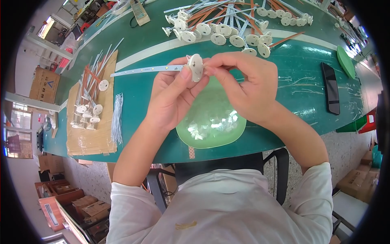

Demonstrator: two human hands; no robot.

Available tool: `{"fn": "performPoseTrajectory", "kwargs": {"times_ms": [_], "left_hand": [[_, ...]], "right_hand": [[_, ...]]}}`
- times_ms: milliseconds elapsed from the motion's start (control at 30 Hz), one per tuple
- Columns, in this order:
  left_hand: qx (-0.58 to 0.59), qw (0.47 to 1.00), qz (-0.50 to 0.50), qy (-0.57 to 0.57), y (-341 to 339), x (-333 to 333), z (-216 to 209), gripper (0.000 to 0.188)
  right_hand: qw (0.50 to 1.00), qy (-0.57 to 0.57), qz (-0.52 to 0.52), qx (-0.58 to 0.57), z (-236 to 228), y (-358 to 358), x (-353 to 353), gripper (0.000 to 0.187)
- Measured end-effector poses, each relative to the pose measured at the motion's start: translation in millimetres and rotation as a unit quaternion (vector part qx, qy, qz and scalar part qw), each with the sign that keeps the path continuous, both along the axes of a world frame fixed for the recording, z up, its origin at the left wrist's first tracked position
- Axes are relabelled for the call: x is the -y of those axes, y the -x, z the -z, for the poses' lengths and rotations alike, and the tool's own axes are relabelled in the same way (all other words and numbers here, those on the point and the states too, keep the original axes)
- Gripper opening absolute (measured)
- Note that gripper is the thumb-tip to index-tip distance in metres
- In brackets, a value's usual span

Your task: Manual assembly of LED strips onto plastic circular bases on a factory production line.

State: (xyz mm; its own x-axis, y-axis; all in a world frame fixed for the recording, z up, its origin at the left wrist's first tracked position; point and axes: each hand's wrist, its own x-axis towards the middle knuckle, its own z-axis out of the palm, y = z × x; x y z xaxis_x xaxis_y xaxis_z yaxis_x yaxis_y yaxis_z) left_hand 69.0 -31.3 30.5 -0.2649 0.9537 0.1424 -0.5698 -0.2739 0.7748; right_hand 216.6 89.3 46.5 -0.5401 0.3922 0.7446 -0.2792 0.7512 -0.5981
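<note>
My left hand (172, 91) grips a round white disc (196, 68) joined to a pale LED strip (142, 70), which sticks out to the left. The disc stands on edge between thumb and fingers. Close against its right side, my right hand (248, 83) has thumb and forefinger pinched together; whatever they hold is too small to make out. Below both hands lies a green bowl (211, 140) with small shiny clear pieces (215, 125) in it.
More disc-and-strip pieces (223, 30) are heaped at the back. To the left, others rest on a cardboard sheet (91, 142), beside a bundle of thin white wires (117, 118). A black phone (330, 87) and a green lid-like dish (345, 61) lie on the right of the green table (292, 122).
</note>
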Motion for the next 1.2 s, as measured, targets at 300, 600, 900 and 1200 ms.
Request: {"fn": "performPoseTrajectory", "kwargs": {"times_ms": [300, 600, 900, 1200], "left_hand": [[0.007, 1.0, -0.008, -0.009, -1.8, -1.5, 1.9, 0.032], [-0.018, 0.999, -0.043, -0.007, -4.0, -2.8, 0.6, 0.028], [-0.03, 0.998, -0.06, 0.001, -4.5, -2.6, 0.5, 0.028], [-0.042, 0.998, -0.056, 0.005, -4.7, -2.7, 1.3, 0.028]], "right_hand": [[1.0, 0.013, -0.01, 0.011, 2.6, 0.9, 3.5, 0.009], [1.0, -0.026, 0.009, 0.01, 7.3, 5.8, 2.6, 0.013], [1.0, -0.001, 0.003, 0.005, 6.7, 6.3, 5.1, 0.013], [1.0, 0.005, 0.012, 0.026, 6.2, 4.7, 4.8, 0.01]]}}
